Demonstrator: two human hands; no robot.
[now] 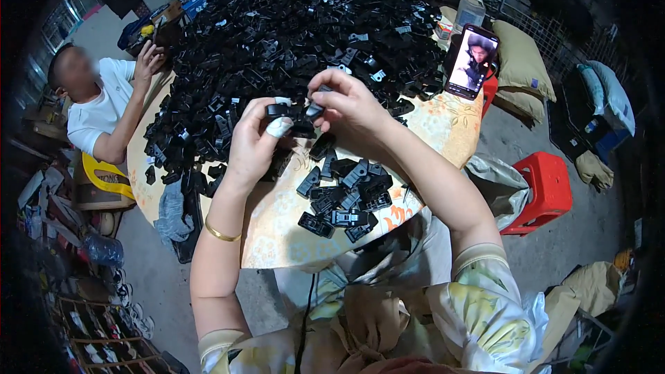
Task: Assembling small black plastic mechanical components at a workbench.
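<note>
My left hand [251,140] is closed around a small black plastic part [276,110], with white tape or a finger cover on the thumb and a fingertip. Just to its right, my right hand [355,102] pinches another small black plastic part [315,109] between thumb and fingers. The two parts are close together; whether they touch I cannot tell. Beyond both hands spreads a large heap of loose black plastic parts [298,28]. A smaller pile of black plastic parts [350,194] lies nearer me on the patterned tablecloth [277,235].
A lit phone [474,62] stands at the table's right edge, before a clear bottle [470,8]. At the left sits another person [104,100] with a raised hand. A red stool [539,190] and stuffed sacks [521,62] are on the right. Grey cloth [173,215] hangs at the left edge.
</note>
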